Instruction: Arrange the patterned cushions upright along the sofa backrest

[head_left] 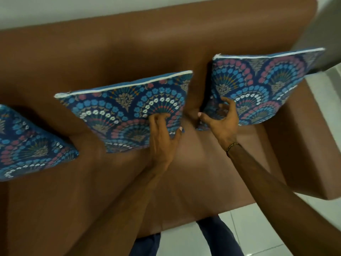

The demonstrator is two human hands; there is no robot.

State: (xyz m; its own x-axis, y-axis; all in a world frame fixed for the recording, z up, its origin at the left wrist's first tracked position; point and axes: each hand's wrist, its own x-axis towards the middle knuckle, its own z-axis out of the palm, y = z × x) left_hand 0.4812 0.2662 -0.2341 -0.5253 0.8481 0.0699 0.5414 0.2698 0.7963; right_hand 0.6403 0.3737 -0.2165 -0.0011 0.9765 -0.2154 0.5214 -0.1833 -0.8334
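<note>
Three blue cushions with pink, white and blue fan patterns stand on a brown sofa (129, 45). The middle cushion (118, 108) leans upright against the backrest; my left hand (164, 137) grips its lower right corner. The right cushion (263, 84) also stands upright near the armrest, and my right hand (221, 122) holds its lower left corner, fingers curled on the fabric. A third cushion (27, 146) sits at the far left, tilted and partly cut off by the frame edge.
The sofa's right armrest (304, 154) ends beside a white tiled floor (276, 228). A pale wall (73, 8) runs behind the backrest. My legs in dark trousers (217, 237) stand at the seat's front edge.
</note>
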